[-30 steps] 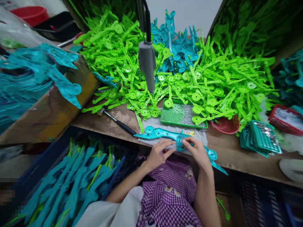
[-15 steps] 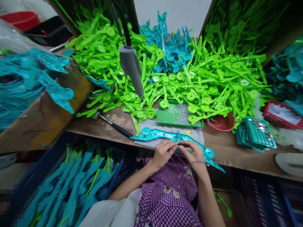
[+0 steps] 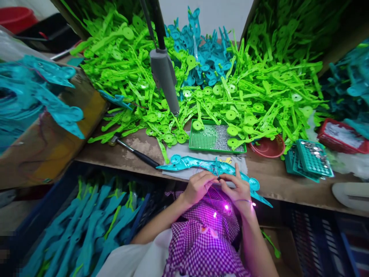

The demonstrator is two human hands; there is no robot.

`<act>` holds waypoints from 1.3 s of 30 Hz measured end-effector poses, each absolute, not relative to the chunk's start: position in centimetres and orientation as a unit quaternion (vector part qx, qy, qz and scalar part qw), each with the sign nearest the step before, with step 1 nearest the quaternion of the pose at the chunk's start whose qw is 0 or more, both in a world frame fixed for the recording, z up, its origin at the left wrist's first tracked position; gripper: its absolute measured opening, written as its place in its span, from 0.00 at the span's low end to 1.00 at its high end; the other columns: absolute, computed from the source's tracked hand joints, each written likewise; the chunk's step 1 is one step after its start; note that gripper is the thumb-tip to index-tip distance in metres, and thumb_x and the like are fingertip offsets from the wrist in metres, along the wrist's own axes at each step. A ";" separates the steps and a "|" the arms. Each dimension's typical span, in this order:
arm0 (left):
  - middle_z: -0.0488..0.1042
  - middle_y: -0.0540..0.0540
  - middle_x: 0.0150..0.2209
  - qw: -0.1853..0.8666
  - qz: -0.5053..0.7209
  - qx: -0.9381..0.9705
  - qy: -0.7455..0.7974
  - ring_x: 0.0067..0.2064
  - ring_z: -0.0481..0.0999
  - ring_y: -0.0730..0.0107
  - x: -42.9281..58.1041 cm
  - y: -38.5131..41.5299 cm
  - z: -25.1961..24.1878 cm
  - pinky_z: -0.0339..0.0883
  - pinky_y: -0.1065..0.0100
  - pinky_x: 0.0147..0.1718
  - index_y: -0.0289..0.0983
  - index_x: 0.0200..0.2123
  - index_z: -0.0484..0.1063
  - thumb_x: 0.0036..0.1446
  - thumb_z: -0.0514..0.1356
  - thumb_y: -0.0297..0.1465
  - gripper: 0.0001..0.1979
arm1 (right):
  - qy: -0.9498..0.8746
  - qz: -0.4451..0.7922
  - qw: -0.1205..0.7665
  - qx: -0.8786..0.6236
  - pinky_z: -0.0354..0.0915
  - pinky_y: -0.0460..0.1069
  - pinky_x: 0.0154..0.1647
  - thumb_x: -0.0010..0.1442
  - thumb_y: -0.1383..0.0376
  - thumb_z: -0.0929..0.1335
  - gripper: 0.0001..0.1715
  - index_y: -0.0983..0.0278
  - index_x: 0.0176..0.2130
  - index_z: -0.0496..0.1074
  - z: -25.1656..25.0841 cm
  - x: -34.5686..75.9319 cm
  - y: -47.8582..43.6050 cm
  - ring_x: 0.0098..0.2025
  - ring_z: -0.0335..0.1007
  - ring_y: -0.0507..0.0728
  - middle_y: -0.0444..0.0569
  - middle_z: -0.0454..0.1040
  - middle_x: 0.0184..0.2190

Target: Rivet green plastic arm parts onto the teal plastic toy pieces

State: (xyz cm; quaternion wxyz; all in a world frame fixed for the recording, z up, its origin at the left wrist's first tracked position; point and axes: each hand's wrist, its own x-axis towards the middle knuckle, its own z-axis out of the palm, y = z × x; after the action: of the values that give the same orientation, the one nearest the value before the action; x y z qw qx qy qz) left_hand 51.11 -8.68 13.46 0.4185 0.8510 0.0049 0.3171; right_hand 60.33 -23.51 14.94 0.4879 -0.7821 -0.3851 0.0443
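Head view: the left hand and right hand meet fingertip to fingertip, both curled and pinched on the thin light string, whose pink bulbs glow over the lap. The pinch sits against the teal plastic piece lying along the counter edge, just before the green screw tray; the right forefinger sticks up

Tray behind plastic part, hammer to its left.
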 end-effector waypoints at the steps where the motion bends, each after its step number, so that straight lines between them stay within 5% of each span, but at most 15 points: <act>1: 0.79 0.45 0.34 0.417 0.323 0.849 -0.001 0.36 0.79 0.70 51.2 -8.7 13.5 0.74 0.70 0.36 0.38 0.40 0.76 0.59 0.60 0.26 0.07 | -0.384 0.037 0.489 -0.782 0.61 0.64 0.62 0.57 0.66 0.68 0.08 0.57 0.37 0.76 14.8 60.3 -23.6 0.26 0.75 0.52 0.40 0.79 0.29; 11: 0.78 0.43 0.34 0.439 0.302 0.846 0.016 0.36 0.78 0.68 51.0 -8.8 13.1 0.74 0.67 0.36 0.37 0.41 0.76 0.60 0.59 0.27 0.08 | -0.373 0.034 0.481 -0.792 0.48 0.68 0.67 0.56 0.65 0.68 0.07 0.58 0.37 0.76 14.8 60.1 -23.4 0.26 0.75 0.52 0.40 0.80 0.30; 21: 0.78 0.43 0.35 0.484 0.277 0.829 -0.048 0.37 0.78 0.69 50.8 -8.7 13.7 0.74 0.69 0.35 0.37 0.41 0.76 0.60 0.58 0.26 0.08 | -0.388 0.199 0.490 -0.755 0.48 0.68 0.66 0.56 0.57 0.69 0.08 0.59 0.32 0.71 15.0 61.6 -24.4 0.28 0.74 0.52 0.40 0.77 0.27; 26: 0.76 0.42 0.43 0.518 0.239 0.821 0.014 0.43 0.77 0.65 49.9 -7.8 14.9 0.72 0.64 0.43 0.39 0.51 0.72 0.57 0.62 0.30 0.17 | -0.380 0.145 0.441 -0.800 0.45 0.70 0.66 0.60 0.58 0.67 0.08 0.58 0.37 0.71 15.3 61.1 -26.6 0.37 0.76 0.56 0.43 0.77 0.32; 28: 0.74 0.41 0.46 0.540 0.221 0.808 0.078 0.44 0.76 0.66 49.4 -7.2 15.7 0.71 0.62 0.46 0.41 0.55 0.68 0.59 0.61 0.30 0.20 | -0.374 0.073 0.401 -0.833 0.45 0.72 0.65 0.59 0.57 0.68 0.17 0.59 0.48 0.69 15.7 59.9 -27.1 0.51 0.72 0.62 0.51 0.75 0.45; 31: 0.72 0.41 0.50 0.562 0.183 0.803 0.077 0.46 0.75 0.65 49.2 -6.6 16.8 0.69 0.60 0.49 0.43 0.58 0.65 0.63 0.55 0.29 0.20 | -0.459 -0.025 0.347 -0.818 0.42 0.74 0.64 0.54 0.55 0.72 0.41 0.56 0.62 0.56 17.0 57.6 -25.9 0.66 0.51 0.69 0.58 0.57 0.63; 35: 0.66 0.40 0.58 0.579 0.103 0.809 -0.029 0.59 0.66 0.58 49.4 -6.6 17.5 0.60 0.55 0.58 0.44 0.63 0.59 0.63 0.55 0.31 0.25 | -0.612 -0.050 0.313 -0.724 0.49 0.65 0.66 0.59 0.63 0.69 0.36 0.52 0.63 0.55 18.5 56.0 -22.5 0.64 0.57 0.61 0.52 0.63 0.60; 39: 0.69 0.39 0.55 0.565 0.118 0.815 0.047 0.57 0.68 0.60 49.2 -5.8 17.8 0.62 0.55 0.56 0.43 0.64 0.56 0.66 0.49 0.29 0.24 | -0.463 -0.063 0.440 -0.767 0.65 0.60 0.55 0.58 0.61 0.70 0.31 0.59 0.58 0.62 18.3 55.2 -21.5 0.53 0.68 0.62 0.56 0.71 0.50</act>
State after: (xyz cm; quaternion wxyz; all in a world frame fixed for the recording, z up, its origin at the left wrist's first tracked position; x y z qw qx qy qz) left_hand 49.16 -5.83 17.79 0.5653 0.8151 0.0471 0.1176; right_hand 55.17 -21.54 18.30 0.4399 -0.7672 -0.4626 -0.0626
